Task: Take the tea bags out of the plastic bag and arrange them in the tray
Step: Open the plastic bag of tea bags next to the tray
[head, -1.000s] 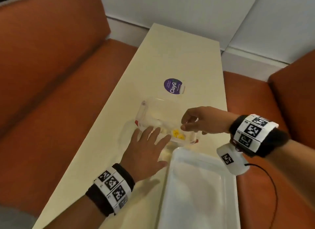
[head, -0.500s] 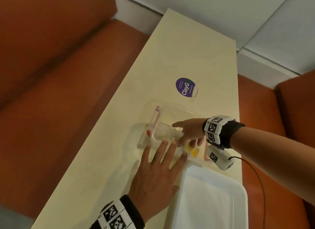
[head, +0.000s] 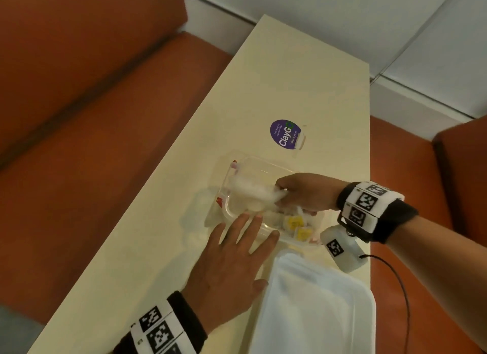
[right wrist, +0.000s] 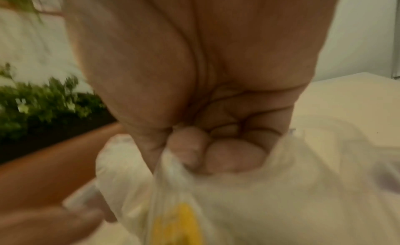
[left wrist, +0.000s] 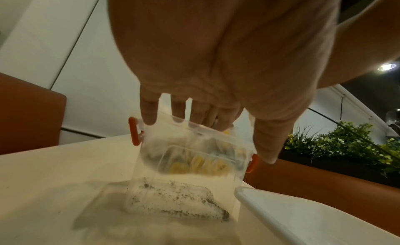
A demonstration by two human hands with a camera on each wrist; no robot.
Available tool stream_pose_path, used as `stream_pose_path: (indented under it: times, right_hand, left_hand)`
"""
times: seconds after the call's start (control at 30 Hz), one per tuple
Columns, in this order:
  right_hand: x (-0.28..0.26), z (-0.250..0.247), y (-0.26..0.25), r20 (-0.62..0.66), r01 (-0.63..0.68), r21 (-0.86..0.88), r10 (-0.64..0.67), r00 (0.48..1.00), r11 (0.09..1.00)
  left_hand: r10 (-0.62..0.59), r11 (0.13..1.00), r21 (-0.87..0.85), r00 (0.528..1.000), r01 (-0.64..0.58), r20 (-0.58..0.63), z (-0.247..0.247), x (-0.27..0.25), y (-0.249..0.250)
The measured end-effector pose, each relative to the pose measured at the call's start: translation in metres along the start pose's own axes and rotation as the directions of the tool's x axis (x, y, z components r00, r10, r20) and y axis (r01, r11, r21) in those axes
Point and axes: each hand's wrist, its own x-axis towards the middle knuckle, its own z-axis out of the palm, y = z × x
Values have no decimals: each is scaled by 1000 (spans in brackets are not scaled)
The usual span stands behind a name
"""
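Observation:
A clear plastic box [head: 232,174] with red clips stands mid-table. Inside it lies a crumpled clear plastic bag [head: 253,195] with tea bags [head: 295,223] showing yellow tags. My right hand [head: 303,192] reaches in from the right and grips the bag's gathered top; the right wrist view shows its fingers [right wrist: 216,154] curled round the bag [right wrist: 238,197]. With straight, spread fingers, my left hand [head: 232,261] rests on the box's near rim, as the left wrist view shows with the box [left wrist: 188,156]. The white tray [head: 316,314] sits at the near right, nothing in it.
A purple round sticker [head: 286,134] lies on the cream table beyond the box. Orange bench seats [head: 92,142] run along both sides of the narrow table. The tray's corner [left wrist: 303,214] is close to the box. A planter [left wrist: 346,142] stands behind the right bench.
My right hand has gone from the box's right edge into the box and taken hold of the plastic bag. My left hand has stayed flat at the near rim.

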Motion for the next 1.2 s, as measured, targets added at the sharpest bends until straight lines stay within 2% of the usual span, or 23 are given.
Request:
stream_pose_path:
  times: [0.1,0.17,0.27,0.33,0.43,0.53,0.6,0.67,0.77,0.93,1.1,1.2]
  right_hand:
    - [-38,1,3,-171,107,223,-69,983,969]
    - [-63,8,4,-298,206,371,-94,950,906]
    - [-100,32,1,-451,379,590,-98,887,713]
    - [-121,55,-8,-518,467,656,-96,850,593]
    - [-142,100,-25,-565,531,723,-64,823,442]
    - [-141,157,-43,-491,470,808,-36,870,355]
    - [-130,194,-52,-392,358,858,19,920,367]
    - [-121,227,-56,-262,206,884,80,962,420]
    - [-113,256,-57,-149,89,904,113,982,419]
    - [-117,268,-50,-201,122,899,151,968,420]
    - [-114,269,-43,-239,152,872,134,962,465]
    - [-112,274,-43,-303,210,790,69,950,577]
  left_hand:
    - [30,997,-68,999,-33,-42,-6,-6,0]
    - [-2,970,-243,995,-22,-100,-19,-12,3]
    - [-193,815,-577,962,49,-192,-38,-35,17]
    - [-319,691,-719,925,76,-208,-47,-55,27]
    - [-404,610,-787,890,89,-212,-58,-91,48]
    - [-444,602,-787,877,139,-184,-58,-126,64]
    - [-472,631,-744,870,222,-141,-48,-142,63]
    - [-513,653,-684,855,327,-81,-30,-153,56]
    - [-590,610,-658,807,443,-4,-5,-160,44]
    - [-628,529,-701,776,478,56,7,-156,34]
    - [-618,494,-706,776,508,126,16,-132,34]
    - [-622,462,-696,760,549,186,20,-121,38]
